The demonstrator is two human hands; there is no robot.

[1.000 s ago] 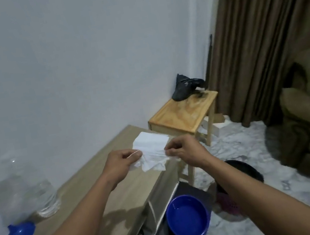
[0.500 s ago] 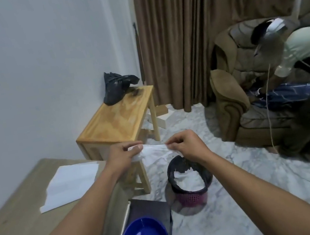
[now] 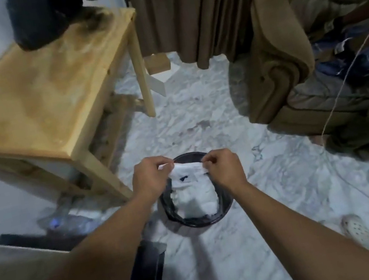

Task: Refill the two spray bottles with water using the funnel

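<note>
Both hands pinch a crumpled white tissue (image 3: 187, 167) by its top edge. My left hand (image 3: 152, 179) holds its left end and my right hand (image 3: 224, 168) its right end. The tissue hangs straight over a round black waste bin (image 3: 226, 210) on the floor, which holds more white paper. No spray bottle, funnel or water jug shows in this view.
A light wooden stool (image 3: 42, 95) with a dark bag (image 3: 46, 18) on it stands at the left. Brown curtains (image 3: 192, 7) hang behind, and a brown armchair (image 3: 280, 61) with a seated person is at right. A thin cord (image 3: 342, 87) crosses the marble floor. A sandal (image 3: 359, 231) lies lower right.
The view has swung from the table with the water jug and blue funnel down to the floor. Both hands have carried the tissue from the table to over the waste bin.
</note>
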